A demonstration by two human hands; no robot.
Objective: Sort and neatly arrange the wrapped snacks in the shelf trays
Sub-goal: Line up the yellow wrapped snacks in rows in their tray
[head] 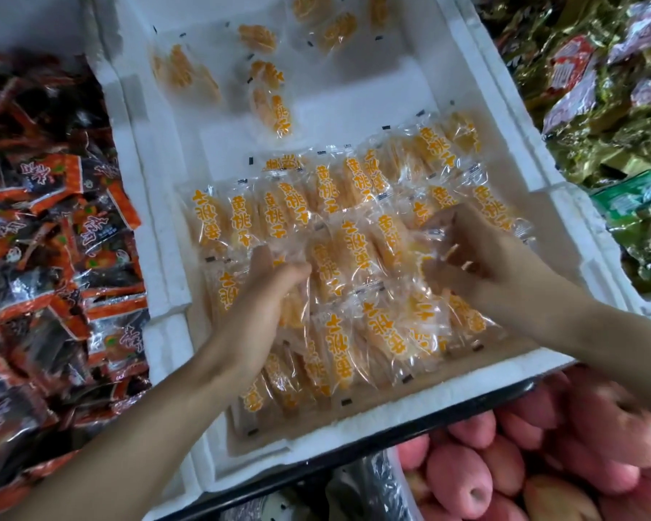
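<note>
Mid-arranging: the left hand (pixel 264 306) curls round clear-wrapped orange snack packets (pixel 327 265) rowed at the near end of the white foam tray (pixel 155 238), the blurred right hand (pixel 493 265) seemingly pinches one; next, the loose far packets (pixel 269 107) need gathering

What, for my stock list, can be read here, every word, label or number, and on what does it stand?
"黄桃干": orange print on the clear packets in the white foam tray, repeated packet after packet.
Red and black packets, left: white characters, too blurred to read.
Red and white packet, right: print blurred, unreadable.
Green packet, right: print blurred, unreadable.
No numbers or price signs can be read.
</note>
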